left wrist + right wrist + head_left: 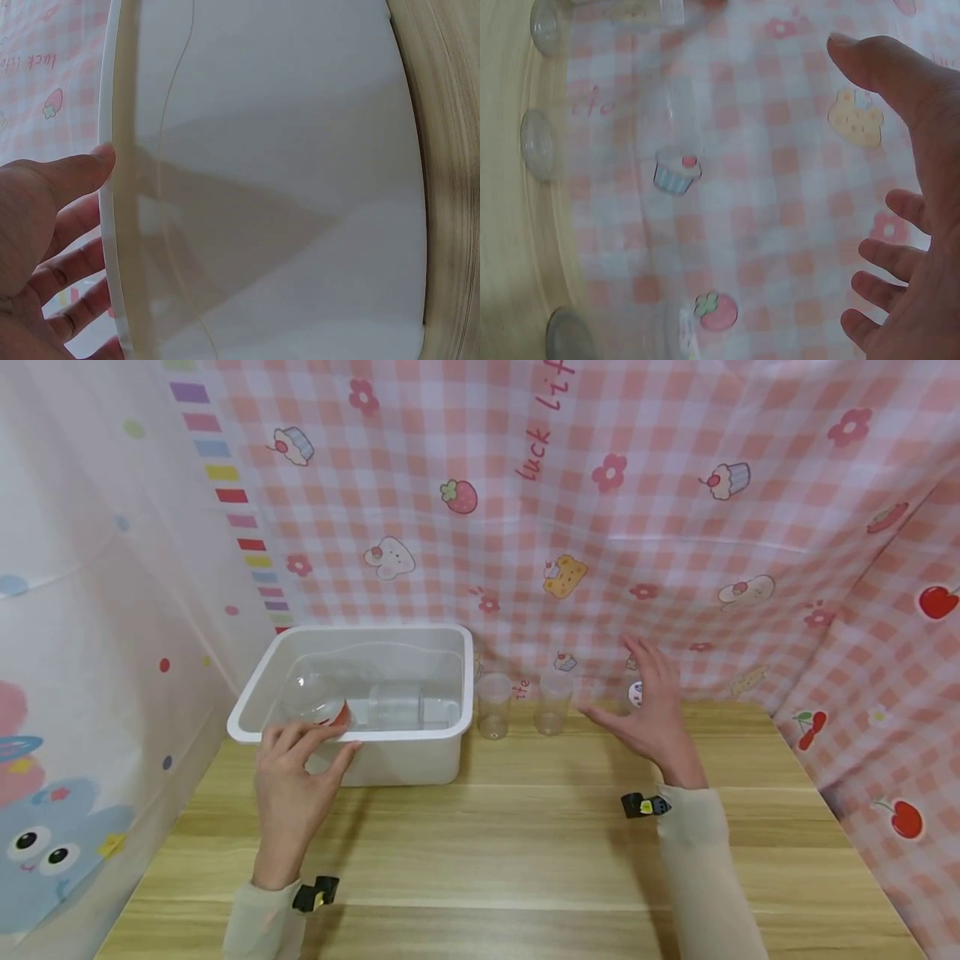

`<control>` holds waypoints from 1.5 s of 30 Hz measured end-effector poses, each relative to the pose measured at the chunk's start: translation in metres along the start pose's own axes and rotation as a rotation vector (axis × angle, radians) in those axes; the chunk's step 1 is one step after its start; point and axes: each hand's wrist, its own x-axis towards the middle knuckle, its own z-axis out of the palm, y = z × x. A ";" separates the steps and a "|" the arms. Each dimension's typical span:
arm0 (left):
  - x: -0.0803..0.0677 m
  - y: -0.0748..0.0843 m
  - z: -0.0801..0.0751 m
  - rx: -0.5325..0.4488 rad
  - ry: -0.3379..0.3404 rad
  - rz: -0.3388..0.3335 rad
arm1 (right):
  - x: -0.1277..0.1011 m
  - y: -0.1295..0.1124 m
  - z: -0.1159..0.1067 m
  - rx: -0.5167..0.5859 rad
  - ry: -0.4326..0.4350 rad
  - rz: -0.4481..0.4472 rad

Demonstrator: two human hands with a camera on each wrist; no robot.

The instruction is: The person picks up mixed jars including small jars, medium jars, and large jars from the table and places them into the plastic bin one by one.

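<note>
A white bin [420,764] is standing at the far left of the bench [465,877], and the person's left grip [296,781] is resting at its near rim, on the left part of that side. The fingers are reaching over into the bin while the thumb tip is meeting the rim; the fingertips are partly hiding behind it, so whether this grip is grasping or merely touching the edge, I cannot tell. Inside the bin, a clear rounded container [311,689] is sitting on the left, a red piece [339,718] is showing just beside the fingers, and a clear cylinder [393,700] is lying to the right. Right of the bin, along the far edge, a first clear jar [493,714] and a second clear jar [551,710] are standing upright, and a third jar [636,695] with a round white sticker is showing partly behind the right grip [654,714]. That grip is hovering near the jars, released, thumb and fingers spreading wide apart and holding nothing. A pink checked curtain [487,543] is hanging behind everything.
</note>
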 end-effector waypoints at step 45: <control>0.000 -0.001 0.001 -0.009 0.022 -0.001 | -0.049 0.099 0.007 0.390 -0.092 0.579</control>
